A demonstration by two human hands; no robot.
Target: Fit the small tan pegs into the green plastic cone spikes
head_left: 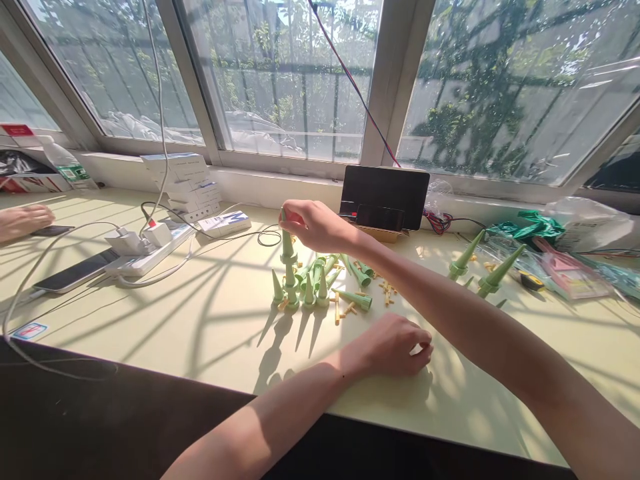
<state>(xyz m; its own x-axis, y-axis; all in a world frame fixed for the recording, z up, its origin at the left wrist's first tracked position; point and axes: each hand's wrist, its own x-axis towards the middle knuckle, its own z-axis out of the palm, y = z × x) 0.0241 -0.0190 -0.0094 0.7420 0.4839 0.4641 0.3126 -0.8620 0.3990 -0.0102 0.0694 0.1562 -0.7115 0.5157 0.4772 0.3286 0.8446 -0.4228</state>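
My right hand (317, 225) reaches across from the right, fingers pinched on the pointed tip of a green cone (287, 248). That cone stands upright on top of another green cone piece (291, 280), forming a stack. My left hand (395, 345) lies on the table nearer me, beneath my right forearm, with fingers curled and thumb meeting a finger; nothing shows in the gap. Beside the stack, short green cones (309, 293) stand point up. More green cones (357, 273) lie on their sides behind them, among small yellow peg-like pieces (337, 310).
Two tall green cones (497, 272) stand at right, before plastic bags (533, 230). A dark tablet (383, 190) leans by the window. At left are a power strip (155, 250), a phone (77, 270), stacked white boxes (185, 183) and another person's hand (25, 220).
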